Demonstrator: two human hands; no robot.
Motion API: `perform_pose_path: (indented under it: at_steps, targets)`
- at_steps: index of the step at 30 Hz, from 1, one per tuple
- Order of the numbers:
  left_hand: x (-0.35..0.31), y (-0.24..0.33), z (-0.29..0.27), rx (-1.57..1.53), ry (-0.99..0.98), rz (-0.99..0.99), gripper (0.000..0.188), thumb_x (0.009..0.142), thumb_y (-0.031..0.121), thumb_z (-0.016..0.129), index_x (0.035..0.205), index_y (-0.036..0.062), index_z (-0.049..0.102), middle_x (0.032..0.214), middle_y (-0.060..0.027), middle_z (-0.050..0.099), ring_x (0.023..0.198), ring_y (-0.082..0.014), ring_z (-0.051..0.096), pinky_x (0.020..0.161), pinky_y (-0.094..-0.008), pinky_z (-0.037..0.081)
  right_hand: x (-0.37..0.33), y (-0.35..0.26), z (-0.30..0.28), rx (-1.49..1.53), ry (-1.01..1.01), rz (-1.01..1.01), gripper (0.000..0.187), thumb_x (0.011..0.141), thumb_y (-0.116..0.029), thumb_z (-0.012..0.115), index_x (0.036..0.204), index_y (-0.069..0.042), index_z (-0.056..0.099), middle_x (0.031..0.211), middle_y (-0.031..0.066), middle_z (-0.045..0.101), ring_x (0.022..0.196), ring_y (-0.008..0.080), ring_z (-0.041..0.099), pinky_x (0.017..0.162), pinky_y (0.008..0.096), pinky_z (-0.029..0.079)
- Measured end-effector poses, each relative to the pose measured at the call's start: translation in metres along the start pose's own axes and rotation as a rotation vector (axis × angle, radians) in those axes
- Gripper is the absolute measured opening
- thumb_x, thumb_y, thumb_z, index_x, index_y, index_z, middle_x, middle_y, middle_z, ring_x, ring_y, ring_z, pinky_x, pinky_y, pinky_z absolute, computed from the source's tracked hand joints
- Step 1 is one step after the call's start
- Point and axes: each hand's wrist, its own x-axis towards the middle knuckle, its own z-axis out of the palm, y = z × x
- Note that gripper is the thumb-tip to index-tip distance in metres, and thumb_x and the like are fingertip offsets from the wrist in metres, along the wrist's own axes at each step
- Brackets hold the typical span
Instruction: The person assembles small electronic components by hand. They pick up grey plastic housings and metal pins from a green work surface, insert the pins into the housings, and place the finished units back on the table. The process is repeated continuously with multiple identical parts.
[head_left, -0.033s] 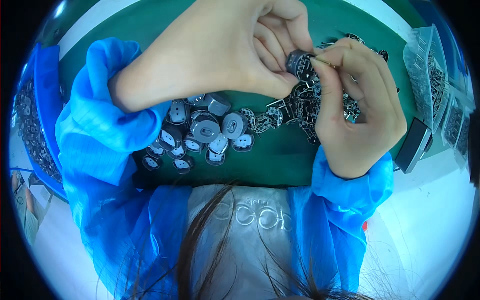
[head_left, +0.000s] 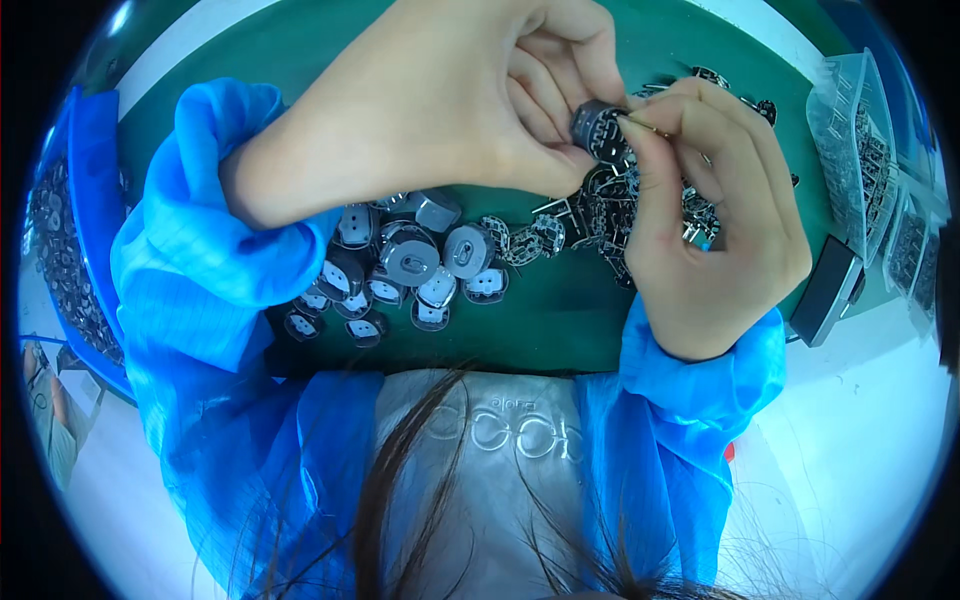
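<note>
Near the far middle of the table, my left hand (head_left: 470, 110) is closed, its thumb and fingers gripping a small round dark-grey housing (head_left: 588, 124). A black circuit board (head_left: 608, 137) with pale metal parts shows on the side facing right. My right hand (head_left: 720, 210) comes in from the right, its thumb and forefinger pinched on a thin brass-coloured pin (head_left: 648, 126). One end of that pin meets or nearly meets the rim of the board; whether it touches I cannot tell. Beneath the hands lies a heap of small round circuit boards (head_left: 600, 215), partly hidden by my right hand.
Several grey round housings (head_left: 410, 255) are piled on the green mat (head_left: 540, 335), left of the boards. A blue bin (head_left: 95, 150) of small dark parts stands at far left. Clear plastic trays (head_left: 845, 120) of metal parts and a dark flat box (head_left: 828, 290) are at right.
The housing and its board are tilted slightly differently. My right hand has shifted a very little to the left. Both grips are the same.
</note>
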Motion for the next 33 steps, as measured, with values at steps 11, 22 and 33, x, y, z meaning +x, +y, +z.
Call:
perform_pose_path:
  at_steps: [11, 22, 33]
  targets:
    - [0.0, 0.024, 0.004, 0.107, 0.011, -0.018, 0.028, 0.078, -0.001, 0.081, 0.102, -0.0073, 0.069, 0.092, -0.0133, 0.073, 0.083, -0.0115, 0.071, 0.075, -0.0238, 0.06, 0.009, 0.006, -0.023, 0.468, -0.092, 0.182, 0.013, 0.088, 0.012, 0.068, 0.1, 0.01, 0.065, 0.111, 0.0163, 0.065, 0.101, 0.0208, 0.067, 0.09, 0.0314, 0.056]
    - [0.001, 0.017, 0.003, 0.06, -0.036, -0.043, 0.025, 0.079, -0.003, 0.079, 0.101, -0.0076, 0.068, 0.09, -0.0112, 0.072, 0.083, -0.0116, 0.071, 0.076, -0.0241, 0.06, 0.008, 0.001, -0.018, 0.103, -0.092, 0.036, 0.017, 0.081, 0.013, 0.073, 0.096, 0.006, 0.069, 0.101, 0.0135, 0.07, 0.088, 0.0166, 0.071, 0.076, 0.0268, 0.06]
    - [-0.001, 0.023, 0.008, 0.195, 0.001, -0.036, 0.024, 0.079, 0.0, 0.08, 0.099, -0.0064, 0.068, 0.092, -0.0119, 0.072, 0.082, -0.0109, 0.07, 0.076, -0.0243, 0.06, 0.006, -0.002, -0.017, 0.011, -0.08, 0.019, 0.018, 0.078, 0.013, 0.075, 0.094, 0.006, 0.069, 0.101, 0.0138, 0.071, 0.085, 0.0164, 0.073, 0.075, 0.0266, 0.06]
